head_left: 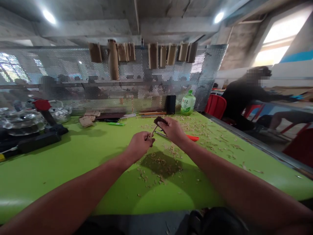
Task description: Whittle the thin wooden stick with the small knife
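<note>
My left hand point(141, 143) is closed around one end of a thin wooden stick point(155, 129) above the middle of the table. The stick slants up and away to my right hand point(173, 128), which pinches a small dark brown piece of sandpaper point(159, 120) at its far end. How far the sandpaper wraps round the stick is hidden by my fingers. Just behind and under my right wrist lies a tool with an orange handle point(192, 138), partly covered by the hand. Curled wood shavings point(160, 160) are scattered on the table below both hands.
The green tabletop point(73, 169) carries more shavings at right. A green-labelled bottle point(188, 103) and a black box point(171, 104) stand at the back. A bright green cutter point(116, 124) and gloves point(87, 119) lie back left, near a black lamp base point(40, 140). A person point(241, 91) sits at right.
</note>
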`<action>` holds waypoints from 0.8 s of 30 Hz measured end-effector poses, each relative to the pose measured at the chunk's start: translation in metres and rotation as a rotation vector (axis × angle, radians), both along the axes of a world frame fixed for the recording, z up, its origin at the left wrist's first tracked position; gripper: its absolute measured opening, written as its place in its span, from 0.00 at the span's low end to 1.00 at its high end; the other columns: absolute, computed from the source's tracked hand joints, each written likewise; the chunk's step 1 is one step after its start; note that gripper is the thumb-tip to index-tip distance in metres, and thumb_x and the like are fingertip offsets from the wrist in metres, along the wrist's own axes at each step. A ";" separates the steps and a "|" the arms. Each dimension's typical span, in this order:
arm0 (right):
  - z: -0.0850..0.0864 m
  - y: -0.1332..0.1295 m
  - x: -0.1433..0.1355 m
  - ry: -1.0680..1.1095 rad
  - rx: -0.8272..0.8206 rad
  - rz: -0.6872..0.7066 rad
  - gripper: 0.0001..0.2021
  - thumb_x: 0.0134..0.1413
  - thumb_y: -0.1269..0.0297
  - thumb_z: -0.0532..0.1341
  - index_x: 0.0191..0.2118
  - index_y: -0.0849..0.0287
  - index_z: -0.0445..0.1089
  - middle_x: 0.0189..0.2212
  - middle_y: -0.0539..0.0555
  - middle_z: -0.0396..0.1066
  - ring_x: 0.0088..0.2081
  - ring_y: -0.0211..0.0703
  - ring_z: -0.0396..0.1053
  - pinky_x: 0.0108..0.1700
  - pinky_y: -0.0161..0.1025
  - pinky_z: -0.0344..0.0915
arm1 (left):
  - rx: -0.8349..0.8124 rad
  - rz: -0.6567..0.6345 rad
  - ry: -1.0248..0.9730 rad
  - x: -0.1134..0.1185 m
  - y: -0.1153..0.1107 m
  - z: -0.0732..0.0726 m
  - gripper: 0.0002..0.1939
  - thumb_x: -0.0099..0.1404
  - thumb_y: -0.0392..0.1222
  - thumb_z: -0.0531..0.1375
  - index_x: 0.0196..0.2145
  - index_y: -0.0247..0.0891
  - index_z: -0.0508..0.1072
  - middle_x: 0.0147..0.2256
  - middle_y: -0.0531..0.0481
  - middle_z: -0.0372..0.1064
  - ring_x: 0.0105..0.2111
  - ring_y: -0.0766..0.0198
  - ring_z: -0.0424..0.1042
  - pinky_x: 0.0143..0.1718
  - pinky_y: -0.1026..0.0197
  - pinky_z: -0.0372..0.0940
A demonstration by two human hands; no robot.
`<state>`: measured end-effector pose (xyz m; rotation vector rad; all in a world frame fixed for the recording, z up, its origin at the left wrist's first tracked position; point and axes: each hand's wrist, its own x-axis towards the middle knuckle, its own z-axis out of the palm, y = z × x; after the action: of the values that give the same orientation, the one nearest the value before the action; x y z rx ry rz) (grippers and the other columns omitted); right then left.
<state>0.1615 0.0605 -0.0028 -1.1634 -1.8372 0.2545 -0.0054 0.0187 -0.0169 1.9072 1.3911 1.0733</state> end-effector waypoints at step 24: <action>0.001 -0.001 0.001 -0.004 -0.049 -0.011 0.14 0.54 0.58 0.56 0.23 0.56 0.56 0.19 0.46 0.57 0.24 0.37 0.54 0.28 0.36 0.46 | 0.002 0.036 0.016 0.000 -0.001 0.000 0.07 0.60 0.44 0.58 0.32 0.38 0.66 0.26 0.51 0.72 0.20 0.69 0.63 0.24 0.65 0.54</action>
<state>0.1621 0.0597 -0.0022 -1.2080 -1.8366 0.2933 -0.0050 0.0180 -0.0170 1.9031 1.4384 1.0791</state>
